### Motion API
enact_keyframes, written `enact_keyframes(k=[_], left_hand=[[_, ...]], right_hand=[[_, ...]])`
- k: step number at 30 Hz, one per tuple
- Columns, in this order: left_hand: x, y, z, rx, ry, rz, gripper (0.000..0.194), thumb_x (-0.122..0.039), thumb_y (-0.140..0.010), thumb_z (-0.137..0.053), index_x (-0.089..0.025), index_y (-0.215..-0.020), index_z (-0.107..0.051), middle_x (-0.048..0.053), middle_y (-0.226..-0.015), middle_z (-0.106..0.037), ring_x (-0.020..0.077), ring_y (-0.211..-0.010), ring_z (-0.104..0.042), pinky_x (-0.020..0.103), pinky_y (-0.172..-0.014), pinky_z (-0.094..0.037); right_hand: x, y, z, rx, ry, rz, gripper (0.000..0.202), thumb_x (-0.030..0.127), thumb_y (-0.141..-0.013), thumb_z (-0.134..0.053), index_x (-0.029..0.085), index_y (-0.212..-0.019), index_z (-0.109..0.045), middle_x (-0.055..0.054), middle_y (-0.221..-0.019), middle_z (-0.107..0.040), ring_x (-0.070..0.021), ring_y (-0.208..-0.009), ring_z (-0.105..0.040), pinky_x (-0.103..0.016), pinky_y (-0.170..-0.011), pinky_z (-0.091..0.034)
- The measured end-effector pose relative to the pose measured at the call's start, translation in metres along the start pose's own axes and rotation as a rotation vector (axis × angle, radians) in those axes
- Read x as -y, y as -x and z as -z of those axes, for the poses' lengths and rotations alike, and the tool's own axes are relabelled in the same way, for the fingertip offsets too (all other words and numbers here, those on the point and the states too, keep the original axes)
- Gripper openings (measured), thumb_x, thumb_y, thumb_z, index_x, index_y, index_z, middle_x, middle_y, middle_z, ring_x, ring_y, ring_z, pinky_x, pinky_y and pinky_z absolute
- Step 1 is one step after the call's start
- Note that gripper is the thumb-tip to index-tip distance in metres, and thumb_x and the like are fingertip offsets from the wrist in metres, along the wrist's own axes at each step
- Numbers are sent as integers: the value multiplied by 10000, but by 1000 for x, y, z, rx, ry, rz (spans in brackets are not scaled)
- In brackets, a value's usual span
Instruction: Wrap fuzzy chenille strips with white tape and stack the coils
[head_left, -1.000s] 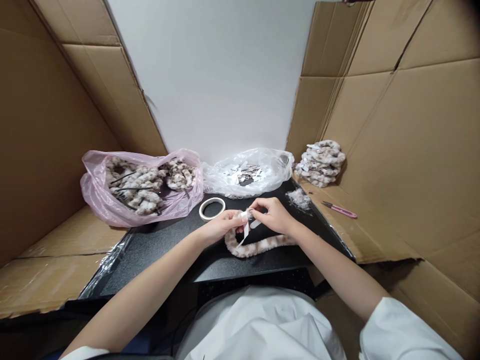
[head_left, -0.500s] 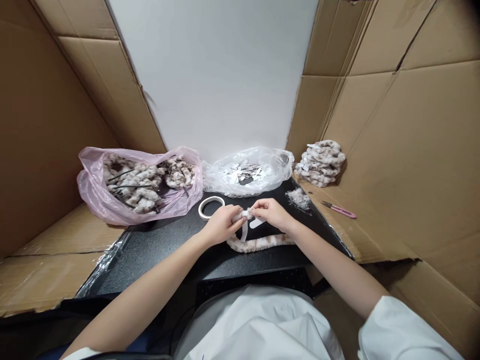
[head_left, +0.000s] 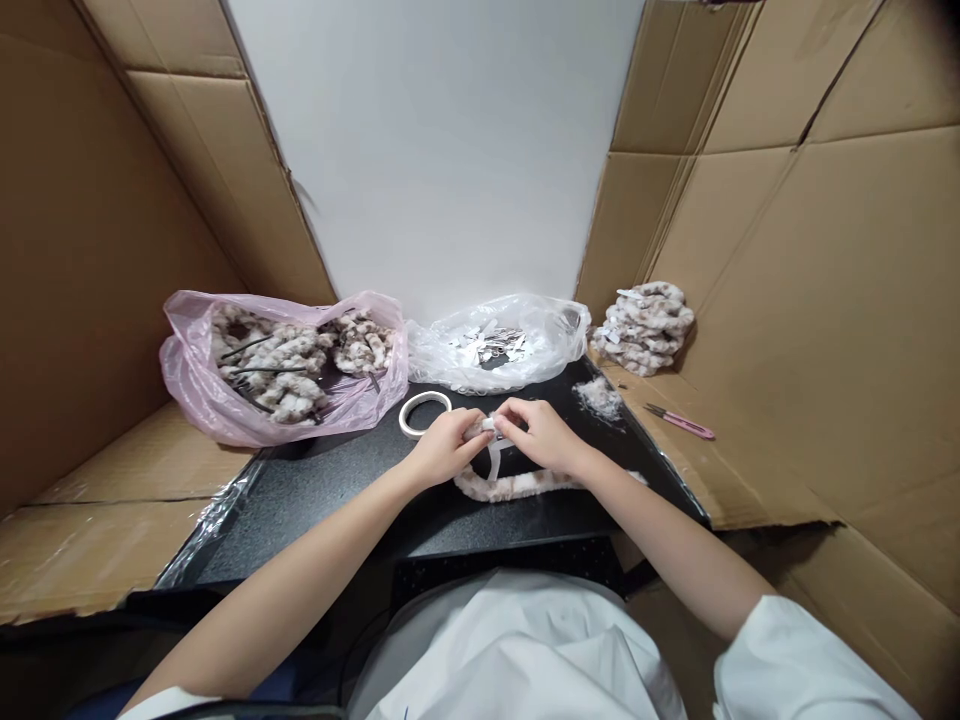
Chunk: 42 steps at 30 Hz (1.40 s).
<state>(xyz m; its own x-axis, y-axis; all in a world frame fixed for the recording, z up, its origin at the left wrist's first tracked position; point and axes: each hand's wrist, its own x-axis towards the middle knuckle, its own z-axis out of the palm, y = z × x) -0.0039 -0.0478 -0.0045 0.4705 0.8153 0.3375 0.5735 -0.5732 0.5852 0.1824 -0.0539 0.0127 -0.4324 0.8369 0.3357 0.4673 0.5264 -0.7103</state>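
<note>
Two hands work at the near middle of the black surface point(head_left: 315, 515). Left hand point(head_left: 444, 450): grip pinches one end of the fluffy strip point(head_left: 517, 487). Right hand point(head_left: 546, 437): grip closes on the strip's white-wrapped part; fingertips partly hidden. The strip's length lies on the surface nearer the body, crossed by the right forearm; a white tape tail point(head_left: 494, 462) hangs to it. Tape roll point(head_left: 403, 417): just beside the left hand, crowding it. Behind: pink bag point(head_left: 180, 385) of fluffy bundles, left; clear bag point(head_left: 429, 362) of small pieces, centre. Right: loose fluff point(head_left: 598, 399), pink-handled snips point(head_left: 691, 428), fluffy stack point(head_left: 649, 330) by the cardboard wall point(head_left: 825, 300).
</note>
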Motion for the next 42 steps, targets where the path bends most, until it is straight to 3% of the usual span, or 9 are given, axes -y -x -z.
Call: enact_keyframes(k=[7,13,18,21,25,30,33,37,42], left_hand=[[0,-2,-2,12,-139,-95,291,-356,-857,-501,-185,-631,-434,-12,-608,-458,142,-618,-414,272,-601,-276],[-2,-1,0,-86,-387,-217,149,-299,-845,-535,-172,-777,-575,57,-787,-626,205,-772,-505,322,-684,-293],[-5,3,-2,-198,-445,-170,116,-260,-823,-535,-175,-775,-597,77,-819,-633,209,-773,-526,326,-694,-322],[-5,4,-6,-226,-289,-6,89,-248,-786,-548,-181,-730,-566,40,-702,-593,174,-673,-522,287,-622,-334],[-5,4,-9,-224,95,240,101,-241,-714,-596,-183,-718,-514,-19,-590,-543,139,-562,-518,242,-538,-348],[-5,1,-5,138,871,472,277,-395,-682,-670,-138,-732,-580,26,-620,-611,148,-576,-595,248,-556,-444],[-4,-1,-2,213,1214,601,396,-522,-724,-619,-126,-726,-606,46,-652,-617,142,-611,-611,257,-608,-490],[1,-3,-3,123,1239,734,310,-426,-733,-676,-122,-732,-617,29,-626,-604,103,-548,-567,215,-539,-472],[5,-3,-10,-70,1024,655,288,-348,-616,-767,-121,-750,-650,-15,-584,-542,58,-477,-449,176,-442,-354]], right_hand=[[-5,-1,-7,35,157,21,308,214,-929,-392,171,-634,-471,4,-619,-521,-110,-584,-453,-245,-589,-311],[-3,-5,-7,73,82,-55,355,273,-921,-339,188,-577,-359,29,-559,-423,-102,-551,-385,-246,-550,-267],[-8,-10,-9,71,-74,-139,375,368,-886,-378,196,-558,-314,50,-523,-306,-93,-520,-311,-245,-520,-238],[-13,-12,-12,16,-118,-133,386,413,-867,-405,192,-556,-346,48,-529,-309,-93,-522,-315,-244,-513,-232],[-15,-13,-15,-44,-119,-99,391,421,-864,-424,183,-557,-381,43,-534,-348,-93,-532,-345,-238,-516,-252],[-9,-8,-14,-79,-79,-28,343,368,-874,-450,168,-597,-463,32,-559,-447,-97,-560,-405,-229,-545,-292],[-9,-6,-15,-93,-35,30,311,329,-884,-451,165,-623,-489,28,-576,-481,-99,-566,-434,-230,-562,-304],[-15,-6,-18,-92,35,101,300,298,-893,-455,171,-622,-465,24,-593,-478,-103,-573,-443,-234,-575,-307],[-21,-5,-22,-52,125,150,295,270,-901,-462,177,-621,-459,9,-620,-501,-115,-602,-463,-242,-601,-317]])
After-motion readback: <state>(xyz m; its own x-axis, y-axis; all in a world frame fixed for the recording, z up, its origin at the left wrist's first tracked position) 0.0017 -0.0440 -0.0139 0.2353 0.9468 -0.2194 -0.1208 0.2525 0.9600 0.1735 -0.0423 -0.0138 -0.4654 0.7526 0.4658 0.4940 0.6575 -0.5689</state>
